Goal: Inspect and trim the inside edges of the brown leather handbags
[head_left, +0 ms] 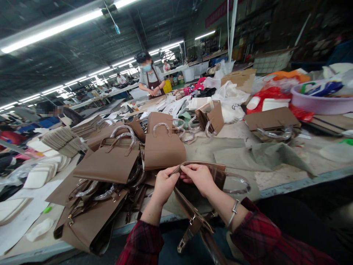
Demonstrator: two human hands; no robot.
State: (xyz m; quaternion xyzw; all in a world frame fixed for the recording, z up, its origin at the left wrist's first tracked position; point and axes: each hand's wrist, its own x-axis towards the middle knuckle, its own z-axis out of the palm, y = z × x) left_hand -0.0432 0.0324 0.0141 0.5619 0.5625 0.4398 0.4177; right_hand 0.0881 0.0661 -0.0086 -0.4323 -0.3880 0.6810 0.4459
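Both of my hands meet at the upper edge of a brown handbag (184, 200), which lies at the table's front edge with its strap and metal buckle hanging toward me. My left hand (166, 182) pinches the bag's rim from the left. Close beside it, my right hand (199, 179) has its thumb and fingers closed on the same rim. A plastic-wrapped handle (237, 184) sticks out to the right of the bag. Just beyond my hands lies another brown handbag (164, 149), and a pile of brown handbags (107, 162) is on the left.
White and beige panels (41, 171) are stacked at left. Grey-green cloth (259, 156) lies to the right, with a brown bag (271, 119) and purple basin (322, 99) behind it. A masked person in an apron (152, 79) stands across the table; another person (60, 112) is at left.
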